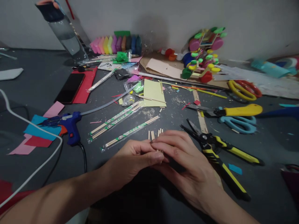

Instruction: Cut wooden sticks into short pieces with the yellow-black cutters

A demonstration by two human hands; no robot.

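Both my hands meet at the lower middle of the table. My left hand [141, 157] has its thumb and fingers closed on short wooden sticks [159, 151], only whose ends show. Wrapped round the same spot from the right, my right hand [182, 155] has its fingers bent over the sticks and touches my left fingertips. Just beyond the fingers, several short cut sticks [152, 134] stick out side by side. Wrapped chopsticks [130, 132] lie to the left of them. Black and yellow pliers [210, 141] rest open near my right hand.
A blue glue gun [73, 126] with cords stands left, near a phone [71, 87] and water bottle [67, 39]. Yellow paper [153, 93] lies mid-table. Yellow-handled pliers [240, 110] and blue scissors [240, 124] lie right; colourful wheeled models [203, 59] and clay packs [116, 45] are behind.
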